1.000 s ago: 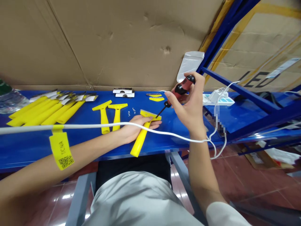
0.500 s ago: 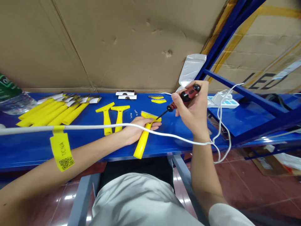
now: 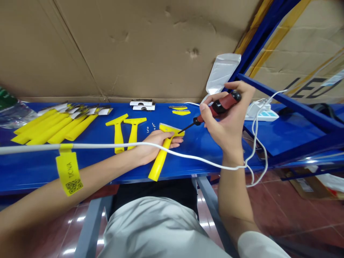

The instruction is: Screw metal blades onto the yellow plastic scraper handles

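A yellow scraper [image 3: 159, 163] with a wide head is gripped near its neck by my left hand [image 3: 157, 145], thumb on top and fingers beneath. My right hand [image 3: 228, 125] is closed around the red and black handle of a screwdriver [image 3: 215, 107]. The screwdriver's thin shaft slants down to the left, its tip at the scraper's head. Two yellow scraper bodies [image 3: 118, 132] lie to the left of my left hand. Several small screws [image 3: 150, 127] are scattered beside them. Behind the held scraper lie small yellow head pieces [image 3: 181, 112].
Several yellow scrapers with wrapped heads [image 3: 61, 125] are piled at the left, near a plastic bottle [image 3: 16, 111]. Small white boxes [image 3: 142, 105] stand by the cardboard. A white cable [image 3: 199, 160] crosses in front of my arms. A power strip [image 3: 263, 115] sits right, by a blue frame [image 3: 295, 105].
My right hand has shifted slightly right and its fingers have opened somewhat around the screwdriver handle. The screwdriver's tip stays at the scraper's head. The view has moved a little.
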{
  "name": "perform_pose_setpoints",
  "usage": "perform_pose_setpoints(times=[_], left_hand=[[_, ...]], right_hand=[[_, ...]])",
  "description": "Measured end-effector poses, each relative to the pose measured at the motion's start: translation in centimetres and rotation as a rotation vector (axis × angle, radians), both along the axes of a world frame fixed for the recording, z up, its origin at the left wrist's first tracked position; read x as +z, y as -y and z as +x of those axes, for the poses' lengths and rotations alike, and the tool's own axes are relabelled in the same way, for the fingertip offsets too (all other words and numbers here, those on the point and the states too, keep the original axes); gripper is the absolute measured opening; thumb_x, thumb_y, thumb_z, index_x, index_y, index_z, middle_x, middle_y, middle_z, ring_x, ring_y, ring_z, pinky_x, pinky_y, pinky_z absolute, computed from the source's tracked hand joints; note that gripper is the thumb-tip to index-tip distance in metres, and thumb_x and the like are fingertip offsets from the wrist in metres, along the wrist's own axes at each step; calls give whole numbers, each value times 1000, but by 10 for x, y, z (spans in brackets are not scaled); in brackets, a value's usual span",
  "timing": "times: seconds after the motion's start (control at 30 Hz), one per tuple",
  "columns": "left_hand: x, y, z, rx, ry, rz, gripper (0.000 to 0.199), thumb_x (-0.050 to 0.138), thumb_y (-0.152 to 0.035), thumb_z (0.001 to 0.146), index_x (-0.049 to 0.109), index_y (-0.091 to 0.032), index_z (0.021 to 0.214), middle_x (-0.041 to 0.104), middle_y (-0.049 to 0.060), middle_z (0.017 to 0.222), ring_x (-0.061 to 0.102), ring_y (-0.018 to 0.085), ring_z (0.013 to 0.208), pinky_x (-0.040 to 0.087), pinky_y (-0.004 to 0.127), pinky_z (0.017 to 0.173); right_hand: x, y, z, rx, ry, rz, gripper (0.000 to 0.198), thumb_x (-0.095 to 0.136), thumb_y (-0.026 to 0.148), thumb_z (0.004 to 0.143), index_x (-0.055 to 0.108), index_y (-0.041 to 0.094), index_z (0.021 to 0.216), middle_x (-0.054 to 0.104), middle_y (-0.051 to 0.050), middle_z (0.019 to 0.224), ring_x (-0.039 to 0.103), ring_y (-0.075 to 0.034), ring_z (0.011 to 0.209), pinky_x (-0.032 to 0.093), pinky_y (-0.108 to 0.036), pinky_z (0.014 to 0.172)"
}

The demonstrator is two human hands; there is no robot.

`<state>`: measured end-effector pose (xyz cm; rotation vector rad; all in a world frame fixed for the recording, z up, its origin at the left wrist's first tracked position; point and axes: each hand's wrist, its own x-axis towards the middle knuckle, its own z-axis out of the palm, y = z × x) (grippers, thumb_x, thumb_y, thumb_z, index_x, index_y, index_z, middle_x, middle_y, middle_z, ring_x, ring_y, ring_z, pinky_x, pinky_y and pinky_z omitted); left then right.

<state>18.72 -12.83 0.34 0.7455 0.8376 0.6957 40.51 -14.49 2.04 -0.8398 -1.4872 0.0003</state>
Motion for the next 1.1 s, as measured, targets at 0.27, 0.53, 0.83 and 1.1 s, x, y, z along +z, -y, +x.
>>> perform_pose_setpoints(times=[0.27,0.53,0.83,1.1], left_hand=[[-8,-1,-3,-44,35,19,26,62,-4,112,86,-2,104,87,24,121,87,22,97,71,27,88],[1,0,3,-4,-25,-8,30,59,-2,113,86,-3,101,88,22,119,85,18,87,70,24,79],[-3,0,0,-28,-12,16,26,61,-4,113,86,-2,105,87,24,123,85,19,89,70,25,82],[-2,-1,0,-29,-28,22,27,59,-3,112,85,-3,105,87,23,125,84,18,89,70,24,79]], right_hand=[[3,-1,-2,-43,27,61,44,85,49,102,51,34,126,68,-2,101,76,-24,84,67,-41,67],[1,-1,-5,-20,-11,63,49,90,49,96,57,33,128,65,-1,101,79,-28,100,70,-48,84],[6,-1,1,-152,80,139,33,80,45,103,57,32,122,69,-3,105,77,-29,99,66,-57,100],[8,4,-4,-160,82,166,34,82,43,99,58,31,121,70,-8,117,75,-33,108,63,-58,102]])
